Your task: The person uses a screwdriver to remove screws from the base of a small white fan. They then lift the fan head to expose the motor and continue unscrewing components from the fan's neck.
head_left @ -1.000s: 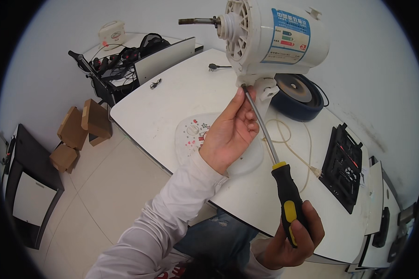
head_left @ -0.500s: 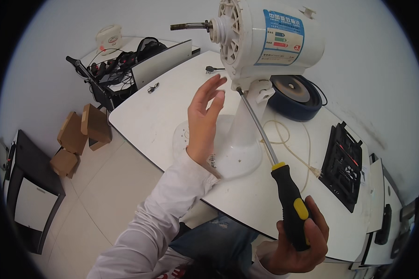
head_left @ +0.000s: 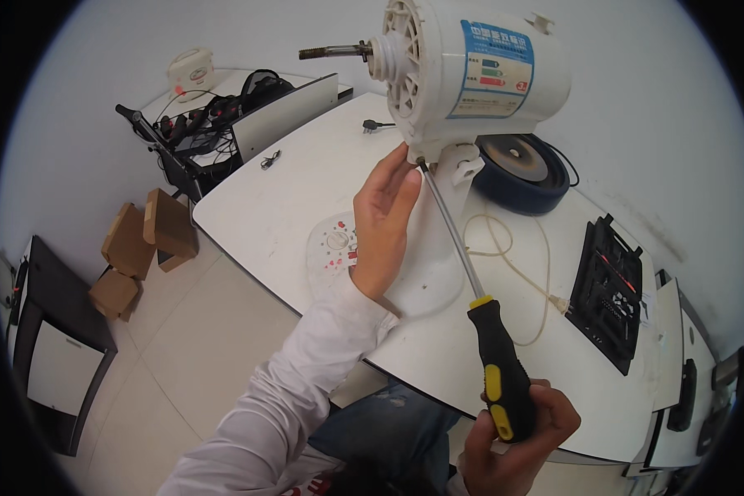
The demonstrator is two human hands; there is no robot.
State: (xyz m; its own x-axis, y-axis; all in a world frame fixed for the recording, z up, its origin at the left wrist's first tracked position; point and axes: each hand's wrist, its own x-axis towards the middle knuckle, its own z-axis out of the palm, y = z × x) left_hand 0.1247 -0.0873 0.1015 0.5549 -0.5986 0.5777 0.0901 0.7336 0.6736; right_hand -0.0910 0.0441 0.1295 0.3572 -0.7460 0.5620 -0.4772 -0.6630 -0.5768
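Gripping the screwdriver: right fingers, half-curled.

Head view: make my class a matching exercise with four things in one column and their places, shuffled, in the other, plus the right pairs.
Things
1. Screwdriver
2. Black tool case
3. Cardboard boxes
4. Metal shaft

Places
A. On the floor, at the left of the picture
B. Sticking out leftward from the white motor housing
C. In the person's right hand, its tip up under the housing
D. On the white table, towards the right of the picture

Right pairs: 1-C, 2-D, 3-A, 4-B
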